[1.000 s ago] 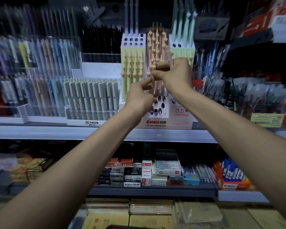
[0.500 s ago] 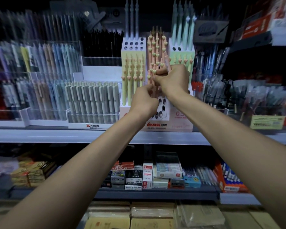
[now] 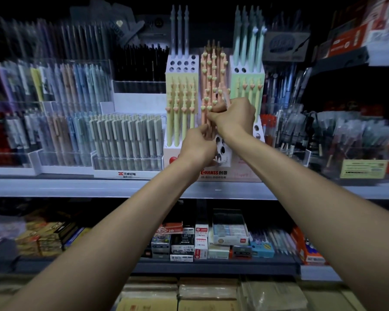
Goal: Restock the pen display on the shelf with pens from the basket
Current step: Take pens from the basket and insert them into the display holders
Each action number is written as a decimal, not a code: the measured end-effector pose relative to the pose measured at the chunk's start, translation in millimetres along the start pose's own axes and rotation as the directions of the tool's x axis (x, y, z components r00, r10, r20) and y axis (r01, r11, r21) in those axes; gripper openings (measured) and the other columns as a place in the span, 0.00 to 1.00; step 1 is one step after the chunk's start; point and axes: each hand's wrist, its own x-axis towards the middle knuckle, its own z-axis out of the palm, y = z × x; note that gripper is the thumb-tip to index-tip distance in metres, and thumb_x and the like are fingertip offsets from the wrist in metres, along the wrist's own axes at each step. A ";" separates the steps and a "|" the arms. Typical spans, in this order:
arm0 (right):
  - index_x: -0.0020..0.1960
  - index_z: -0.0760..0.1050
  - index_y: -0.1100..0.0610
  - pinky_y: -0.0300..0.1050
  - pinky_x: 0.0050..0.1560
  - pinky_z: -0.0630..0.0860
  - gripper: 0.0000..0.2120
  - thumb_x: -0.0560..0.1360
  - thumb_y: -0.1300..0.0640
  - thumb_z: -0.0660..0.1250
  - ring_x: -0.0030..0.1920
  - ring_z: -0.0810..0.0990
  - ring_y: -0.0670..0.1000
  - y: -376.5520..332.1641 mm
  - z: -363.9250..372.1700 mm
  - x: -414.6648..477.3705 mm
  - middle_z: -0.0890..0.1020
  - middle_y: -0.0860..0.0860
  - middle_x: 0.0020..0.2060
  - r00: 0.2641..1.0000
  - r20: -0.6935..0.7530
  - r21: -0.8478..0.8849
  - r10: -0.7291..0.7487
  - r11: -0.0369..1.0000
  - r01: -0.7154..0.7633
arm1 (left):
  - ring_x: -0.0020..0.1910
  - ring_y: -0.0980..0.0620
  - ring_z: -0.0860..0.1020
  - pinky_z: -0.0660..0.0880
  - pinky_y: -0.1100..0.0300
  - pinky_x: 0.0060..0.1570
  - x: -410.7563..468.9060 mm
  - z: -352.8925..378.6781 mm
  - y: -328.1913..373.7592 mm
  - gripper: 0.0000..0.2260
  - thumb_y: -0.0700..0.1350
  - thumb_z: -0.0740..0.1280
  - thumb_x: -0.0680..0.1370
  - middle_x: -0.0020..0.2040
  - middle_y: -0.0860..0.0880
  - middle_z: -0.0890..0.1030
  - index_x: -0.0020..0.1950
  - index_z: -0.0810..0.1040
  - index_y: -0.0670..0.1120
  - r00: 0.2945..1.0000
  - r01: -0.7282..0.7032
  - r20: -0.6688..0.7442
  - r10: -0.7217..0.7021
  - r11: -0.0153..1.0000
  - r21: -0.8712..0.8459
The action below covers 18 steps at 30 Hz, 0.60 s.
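Observation:
A white stepped pen display stands on the upper shelf, with yellow pens on its left, peach pens in the middle and green pens on its right. My right hand holds a small bunch of peach pens in front of the middle column. Just below, my left hand pinches the lower end of one of these pens, over the empty holes of the front tier. The basket is out of view.
Clear racks of grey and pastel pens fill the shelf to the left, and bins of wrapped pens stand to the right. The shelf edge runs under them. Small boxes line the lower shelf.
Both hands have dropped slightly toward the front tier of the display. My left hand's fingers have closed onto a pen's lower end. The view has shifted a little.

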 end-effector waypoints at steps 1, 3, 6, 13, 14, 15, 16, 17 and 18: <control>0.36 0.80 0.54 0.45 0.40 0.82 0.11 0.73 0.59 0.79 0.38 0.84 0.49 -0.5 1.0 -0.6 0.83 0.48 0.36 1.000 -0.009 -0.014 0.005 1.000 -0.005 | 0.31 0.52 0.74 0.74 0.61 0.31 0.6 0.0 -0.9 0.20 0.26 0.56 0.79 0.34 0.51 0.75 0.54 0.75 0.51 1.000 0.004 0.003 -0.004 1.000 0.000; 0.37 0.80 0.55 0.46 0.39 0.82 0.09 0.74 0.59 0.77 0.39 0.84 0.51 -2.4 2.4 -2.2 0.82 0.49 0.37 1.000 -0.024 -0.048 0.007 0.999 -0.008 | 0.35 0.49 0.75 0.74 0.56 0.39 1.9 0.6 -3.1 0.20 0.26 0.56 0.78 0.36 0.49 0.76 0.57 0.76 0.48 1.000 0.006 0.010 -0.006 1.000 -0.002; 0.40 0.81 0.59 0.47 0.36 0.81 0.06 0.75 0.61 0.75 0.39 0.84 0.55 -4.1 6.3 -2.8 0.83 0.52 0.39 0.999 -0.053 -0.123 -0.014 0.992 0.007 | 0.38 0.49 0.76 0.73 0.54 0.42 3.1 1.1 -4.8 0.21 0.27 0.57 0.77 0.38 0.49 0.78 0.64 0.79 0.41 1.000 0.001 0.016 -0.002 1.000 0.016; 0.40 0.77 0.59 0.42 0.27 0.65 0.09 0.78 0.63 0.71 0.36 0.80 0.57 -11.4 12.1 -1.3 0.76 0.52 0.33 0.995 -0.085 -0.331 -0.044 0.943 0.014 | 0.39 0.47 0.80 0.75 0.55 0.40 -1.8 1.5 -6.9 0.24 0.29 0.60 0.77 0.50 0.42 0.84 0.72 0.75 0.41 0.998 0.056 0.025 -0.058 0.996 0.067; 0.40 0.77 0.59 0.42 0.27 0.65 0.09 0.78 0.63 0.71 0.37 0.80 0.57 -14.5 10.1 -1.6 0.76 0.52 0.33 0.996 -0.077 -0.340 -0.035 0.940 0.006 | 0.40 0.47 0.81 0.76 0.55 0.40 -3.8 0.7 -5.6 0.25 0.30 0.60 0.77 0.58 0.39 0.84 0.75 0.73 0.42 0.996 0.078 0.034 -0.081 0.994 0.072; 0.40 0.77 0.59 0.42 0.28 0.67 0.09 0.77 0.63 0.72 0.37 0.81 0.58 -17.1 8.1 -1.2 0.77 0.53 0.34 0.997 -0.069 -0.345 -0.024 0.939 -0.001 | 0.41 0.48 0.81 0.76 0.56 0.39 -5.9 -0.1 -2.8 0.26 0.31 0.60 0.78 0.64 0.38 0.82 0.76 0.71 0.43 0.994 0.099 0.049 -0.103 0.993 0.072; 0.39 0.77 0.58 0.43 0.29 0.70 0.09 0.77 0.62 0.73 0.38 0.82 0.58 -19.3 5.3 -0.8 0.79 0.53 0.35 0.998 -0.062 -0.341 -0.003 0.940 -0.018 | 0.41 0.48 0.81 0.76 0.58 0.38 -7.7 -0.8 -0.4 0.26 0.31 0.60 0.79 0.66 0.38 0.81 0.77 0.69 0.43 0.991 0.116 0.057 -0.120 0.991 0.068; 0.39 0.76 0.57 0.45 0.31 0.73 0.10 0.76 0.62 0.75 0.40 0.83 0.58 -20.3 1.9 -0.6 0.80 0.53 0.36 0.998 -0.058 -0.334 0.022 0.942 -0.041 | 0.42 0.48 0.81 0.76 0.60 0.36 -10.1 -1.9 2.3 0.26 0.32 0.59 0.80 0.65 0.37 0.81 0.78 0.69 0.43 0.989 0.134 0.059 -0.138 0.989 0.064; 0.39 0.75 0.57 0.46 0.32 0.75 0.11 0.76 0.61 0.75 0.40 0.83 0.58 -20.4 -1.6 -0.7 0.81 0.53 0.38 0.997 -0.044 -0.324 0.059 0.944 -0.070 | 0.43 0.48 0.81 0.77 0.60 0.35 -12.4 -2.8 4.0 0.26 0.31 0.60 0.81 0.63 0.37 0.81 0.79 0.68 0.43 0.985 0.156 0.061 -0.160 0.986 0.062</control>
